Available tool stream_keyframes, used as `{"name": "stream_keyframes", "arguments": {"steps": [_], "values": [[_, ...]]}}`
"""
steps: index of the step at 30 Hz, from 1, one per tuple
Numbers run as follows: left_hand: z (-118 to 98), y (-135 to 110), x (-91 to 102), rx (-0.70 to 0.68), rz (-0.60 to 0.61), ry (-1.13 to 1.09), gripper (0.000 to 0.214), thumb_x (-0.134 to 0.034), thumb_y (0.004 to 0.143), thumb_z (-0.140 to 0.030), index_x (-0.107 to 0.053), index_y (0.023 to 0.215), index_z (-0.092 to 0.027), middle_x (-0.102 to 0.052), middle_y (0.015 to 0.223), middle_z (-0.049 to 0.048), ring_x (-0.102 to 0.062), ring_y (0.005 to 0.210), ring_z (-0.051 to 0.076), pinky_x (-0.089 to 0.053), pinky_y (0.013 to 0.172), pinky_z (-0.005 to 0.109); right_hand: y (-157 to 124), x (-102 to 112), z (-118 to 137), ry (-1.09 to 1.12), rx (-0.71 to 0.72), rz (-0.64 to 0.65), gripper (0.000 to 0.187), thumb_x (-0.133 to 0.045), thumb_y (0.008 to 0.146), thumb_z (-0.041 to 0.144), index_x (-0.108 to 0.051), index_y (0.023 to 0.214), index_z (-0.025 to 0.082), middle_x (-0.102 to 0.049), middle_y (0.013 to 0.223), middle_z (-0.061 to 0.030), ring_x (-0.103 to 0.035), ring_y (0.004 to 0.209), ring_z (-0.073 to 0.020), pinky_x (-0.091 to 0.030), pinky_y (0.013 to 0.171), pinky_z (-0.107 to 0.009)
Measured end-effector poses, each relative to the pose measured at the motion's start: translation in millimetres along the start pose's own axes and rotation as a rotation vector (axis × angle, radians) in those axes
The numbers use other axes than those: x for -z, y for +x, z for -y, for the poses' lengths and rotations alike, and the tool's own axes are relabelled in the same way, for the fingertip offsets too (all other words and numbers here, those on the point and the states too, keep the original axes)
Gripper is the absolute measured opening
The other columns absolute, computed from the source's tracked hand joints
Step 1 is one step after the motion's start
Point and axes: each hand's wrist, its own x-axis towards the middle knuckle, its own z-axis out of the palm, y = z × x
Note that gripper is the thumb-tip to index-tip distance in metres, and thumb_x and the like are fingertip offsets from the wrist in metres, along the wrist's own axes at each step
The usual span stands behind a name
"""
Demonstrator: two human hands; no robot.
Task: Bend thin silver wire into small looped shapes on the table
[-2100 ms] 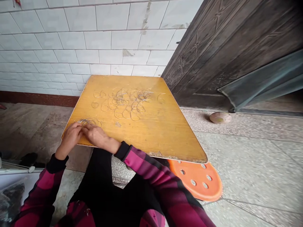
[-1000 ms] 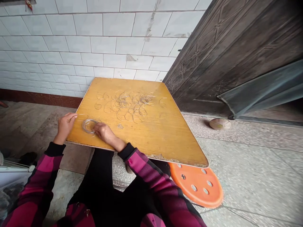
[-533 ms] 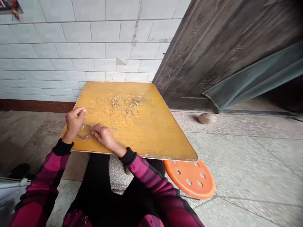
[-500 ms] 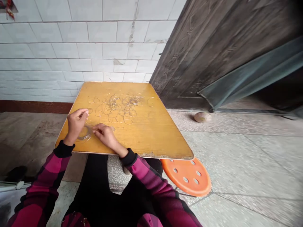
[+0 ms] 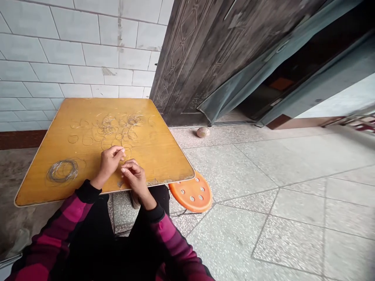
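Note:
My left hand [image 5: 109, 164] and my right hand [image 5: 134, 176] are close together above the near edge of a yellow wooden tabletop [image 5: 159, 160], with fingertips pinched. Any wire between them is too thin to make out. A coil of thin wire [image 5: 63, 171] lies flat at the table's left, well away from both hands. Several loops of thin wire [image 5: 108, 127] are scattered over the far half of the table, and the nearest loops lie just beyond my left hand's fingertips.
An orange perforated stool [image 5: 191, 193] stands under the table's right corner. A white tiled wall [image 5: 73, 50] rises behind the table, and a dark embossed door [image 5: 187, 66] stands to its right. A small round stone [image 5: 203, 132] lies on the speckled floor [image 5: 263, 234].
Both hands have left the wire coil, which now lies alone on the table, and moved to the middle of the near edge. The view has swung left, shifting the table leftward in the picture.

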Motion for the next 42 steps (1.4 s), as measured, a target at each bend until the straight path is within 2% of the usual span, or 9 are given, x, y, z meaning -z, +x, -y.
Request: {"name": "stream_keyframes", "arguments": {"steps": [3, 7, 12, 17, 22, 27, 36, 39, 42], "values": [[1.3, 2.6, 2.3, 0.158, -0.029, -0.197, 0.02, -0.066, 0.075, -0.035, -0.064, 0.071, -0.015, -0.065, 0.061, 0.0012, -0.058, 0.052, 0.011, -0.046, 0.055, 0.023, -4.0, 9.5, -1.3, 0.017, 0.059, -0.025, 0.008, -0.067, 0.083, 0.029, -0.069, 0.08, 0.022, -0.062, 0.096, -0.0043, -0.061, 0.086, -0.0157, -0.052, 0.074, -0.03], [0.0, 7.1, 11.6, 0.399, -0.049, -0.497, 0.02, -0.072, 0.067, -0.03, -0.062, 0.073, -0.014, -0.066, 0.063, 0.0023, -0.06, 0.055, 0.011, -0.048, 0.057, 0.023, -9.4, 18.3, -1.7, 0.261, -0.021, -0.077, 0.01, -0.066, 0.084, 0.032, -0.067, 0.083, 0.022, -0.066, 0.092, -0.0026, -0.062, 0.068, -0.0117, -0.052, 0.062, -0.027], [3.1, 11.5, 21.0, 0.528, -0.063, -0.738, 0.014, -0.071, 0.07, -0.017, -0.058, 0.076, -0.015, -0.067, 0.068, 0.0021, -0.063, 0.061, 0.011, -0.049, 0.062, 0.023, -10.7, 28.4, 3.5, 0.434, -0.09, -0.197, 0.015, -0.076, 0.074, 0.033, -0.067, 0.076, 0.022, -0.066, 0.081, 0.0004, -0.063, 0.069, -0.0107, -0.052, 0.062, -0.023], [9.1, 17.3, 27.0, 0.58, -0.125, -0.909, 0.009, -0.065, 0.076, -0.01, -0.057, 0.076, -0.015, -0.064, 0.067, 0.0002, -0.063, 0.063, 0.01, -0.05, 0.062, 0.022, -14.6, 32.4, 6.3, 0.447, -0.1, -0.215, 0.015, -0.077, 0.073, 0.033, -0.067, 0.075, 0.022, -0.067, 0.079, 0.0005, -0.064, 0.069, -0.0108, -0.054, 0.063, -0.024], [5.0, 22.7, 33.2, 0.605, -0.184, -1.028, 0.011, -0.057, 0.081, -0.008, -0.056, 0.072, -0.015, -0.058, 0.06, -0.0024, -0.057, 0.054, 0.008, -0.046, 0.055, 0.02, -25.5, 26.6, 2.8, 0.43, -0.12, -0.154, 0.013, -0.075, 0.076, 0.032, -0.068, 0.077, 0.022, -0.068, 0.082, -0.001, -0.066, 0.07, -0.0119, -0.056, 0.064, -0.026], [0.5, 24.9, 38.9, 0.64, -0.172, -1.096, 0.015, -0.053, 0.083, -0.008, -0.054, 0.069, -0.015, -0.054, 0.055, -0.0044, -0.052, 0.048, 0.006, -0.043, 0.053, 0.019, -39.1, 20.3, -0.2, 0.474, -0.114, -0.115, 0.007, -0.073, 0.079, 0.029, -0.07, 0.08, 0.023, -0.068, 0.084, -0.0007, -0.067, 0.073, -0.0118, -0.057, 0.065, -0.025], [1.7, 30.3, 48.2, 0.681, -0.166, -1.186, 0.023, -0.049, 0.088, -0.01, -0.048, 0.066, -0.016, -0.05, 0.052, -0.006, -0.048, 0.044, 0.004, -0.041, 0.051, 0.017, -60.5, 8.0, -2.7, 0.412, -0.062, -0.116, 0.004, -0.069, 0.083, 0.026, -0.07, 0.082, 0.023, -0.067, 0.085, -0.0019, -0.067, 0.072, -0.0131, -0.057, 0.063, -0.027], [1.4, 33.2, 52.6, 0.662, -0.239, -1.216, 0.024, -0.049, 0.089, -0.011, -0.048, 0.066, -0.016, -0.05, 0.052, -0.0066, -0.049, 0.044, 0.004, -0.041, 0.051, 0.016, -63.7, 3.9, 2.0, 0.453, -0.054, -0.132, 0.003, -0.068, 0.084, 0.025, -0.07, 0.083, 0.023, -0.067, 0.084, -0.0011, -0.067, 0.07, -0.0121, -0.058, 0.063, -0.027], [0.8, 32.9, 52.5, 0.62, -0.338, -1.167, 0.021, -0.048, 0.091, -0.012, -0.053, 0.07, -0.016, -0.058, 0.059, -0.0037, -0.056, 0.053, 0.005, -0.045, 0.056, 0.017, -61.8, 2.1, 7.4, 0.498, -0.085, -0.173, 0.004, -0.07, 0.083, 0.027, -0.07, 0.082, 0.023, -0.068, 0.082, -0.0001, -0.067, 0.069, -0.0109, -0.057, 0.061, -0.024]]}}
